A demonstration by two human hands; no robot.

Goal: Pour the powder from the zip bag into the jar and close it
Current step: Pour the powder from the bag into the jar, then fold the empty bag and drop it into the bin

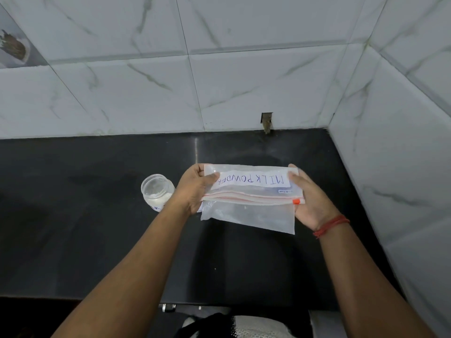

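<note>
Clear plastic of the folded zip bag (249, 198) spans left-right between your hands, left hand (195, 189) and right hand (308, 198) pinching its ends, while the lidless jar (157, 190) stands just beyond your left wrist.

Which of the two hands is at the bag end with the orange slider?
The right hand, wearing a red thread; the orange slider of the clear zip bag sits there.

The table (97, 240) is glossy black. The wall tiles (244, 81) are white with grey-green marble veins. The clear zip bag (249, 215) has a red-orange seal strip, an orange slider (296, 201) and a white label (253, 180) lettered in blue. White powder shows in the clear jar (157, 191). The wrist thread (332, 225) is red.
</note>
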